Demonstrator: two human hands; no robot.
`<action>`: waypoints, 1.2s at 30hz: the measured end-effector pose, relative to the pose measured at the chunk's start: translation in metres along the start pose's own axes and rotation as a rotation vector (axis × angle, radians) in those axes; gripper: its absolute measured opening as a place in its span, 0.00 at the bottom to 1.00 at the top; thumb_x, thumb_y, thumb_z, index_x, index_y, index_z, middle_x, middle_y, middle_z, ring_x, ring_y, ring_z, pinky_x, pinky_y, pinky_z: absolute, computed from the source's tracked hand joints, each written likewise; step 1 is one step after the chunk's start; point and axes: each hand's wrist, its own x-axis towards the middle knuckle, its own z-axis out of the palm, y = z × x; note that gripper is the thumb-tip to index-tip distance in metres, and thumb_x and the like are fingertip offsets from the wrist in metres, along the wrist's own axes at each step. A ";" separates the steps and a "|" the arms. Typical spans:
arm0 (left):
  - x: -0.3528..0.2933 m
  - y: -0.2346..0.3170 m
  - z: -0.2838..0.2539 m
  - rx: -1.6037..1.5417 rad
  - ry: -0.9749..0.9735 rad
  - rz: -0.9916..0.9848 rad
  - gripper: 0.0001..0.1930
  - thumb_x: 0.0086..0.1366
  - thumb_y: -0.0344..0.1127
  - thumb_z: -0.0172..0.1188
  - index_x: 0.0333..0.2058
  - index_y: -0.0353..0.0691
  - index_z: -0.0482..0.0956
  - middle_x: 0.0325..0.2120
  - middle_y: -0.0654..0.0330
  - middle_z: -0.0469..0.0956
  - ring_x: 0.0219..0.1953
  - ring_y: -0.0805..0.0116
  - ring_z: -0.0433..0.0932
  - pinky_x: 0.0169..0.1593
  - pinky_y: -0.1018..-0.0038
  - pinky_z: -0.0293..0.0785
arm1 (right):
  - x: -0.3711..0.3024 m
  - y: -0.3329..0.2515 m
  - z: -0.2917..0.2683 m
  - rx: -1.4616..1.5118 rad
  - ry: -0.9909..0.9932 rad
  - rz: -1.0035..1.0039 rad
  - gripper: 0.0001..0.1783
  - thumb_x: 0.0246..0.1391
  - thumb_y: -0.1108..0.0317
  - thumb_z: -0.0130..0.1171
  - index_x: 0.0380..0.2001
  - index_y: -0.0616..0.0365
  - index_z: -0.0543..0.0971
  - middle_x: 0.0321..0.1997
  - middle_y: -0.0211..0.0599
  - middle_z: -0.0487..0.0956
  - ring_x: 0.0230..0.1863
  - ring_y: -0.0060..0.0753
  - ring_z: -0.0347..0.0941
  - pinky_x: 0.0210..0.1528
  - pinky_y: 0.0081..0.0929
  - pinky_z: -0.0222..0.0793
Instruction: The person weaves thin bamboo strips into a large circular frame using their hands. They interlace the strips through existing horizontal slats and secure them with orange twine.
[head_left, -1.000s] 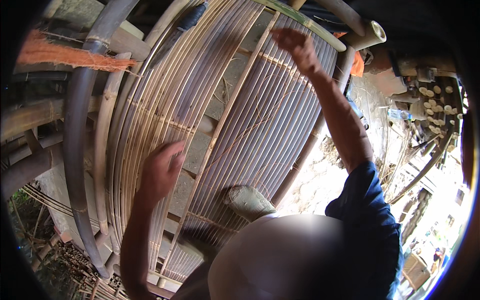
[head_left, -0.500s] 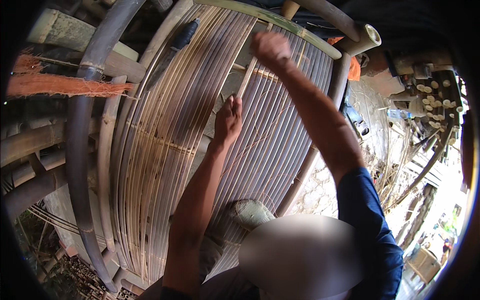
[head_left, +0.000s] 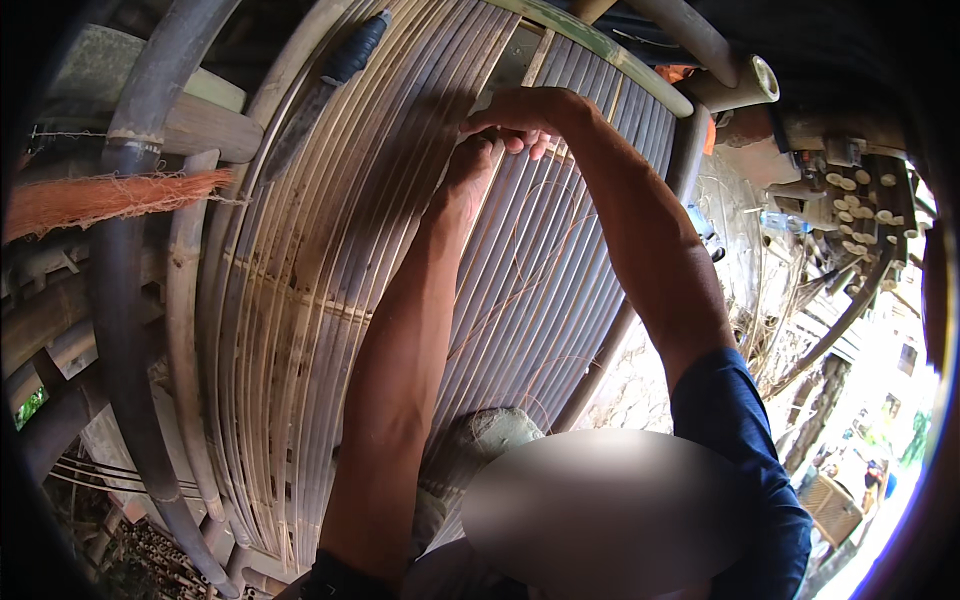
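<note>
My left hand (head_left: 470, 165) and my right hand (head_left: 535, 112) meet over a gap at the far part of a bamboo slat panel (head_left: 400, 230). My left fingers are drawn together beside a slat. Above it my right hand bends down from the wrist, its fingers curled towards the left fingertips. Whatever sits between the fingers is too small or hidden to make out. Thin reddish-brown strands (head_left: 520, 262) loop loosely over the slats right of my hands. A knife (head_left: 352, 52) with a black-wrapped handle lies on the slats at the far left.
Thick bamboo poles (head_left: 130, 250) frame the left side, with a frayed orange fibre bundle (head_left: 120, 200) across them. A green bamboo rail (head_left: 600, 50) closes the far end. A grey-green rounded thing (head_left: 502, 428) rests near my body. Cut bamboo pieces (head_left: 860, 215) lie at right.
My right hand has come down and left, from above the far slats to my left hand. My left hand has moved farther away and slightly right. The whole view has shifted a little.
</note>
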 end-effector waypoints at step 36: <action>-0.102 0.031 0.014 0.294 0.580 0.706 0.12 0.73 0.39 0.52 0.40 0.37 0.79 0.36 0.47 0.81 0.36 0.51 0.82 0.41 0.59 0.75 | -0.017 0.049 0.040 0.320 0.117 -0.785 0.36 0.50 0.60 0.70 0.62 0.55 0.72 0.52 0.45 0.82 0.43 0.36 0.82 0.45 0.28 0.81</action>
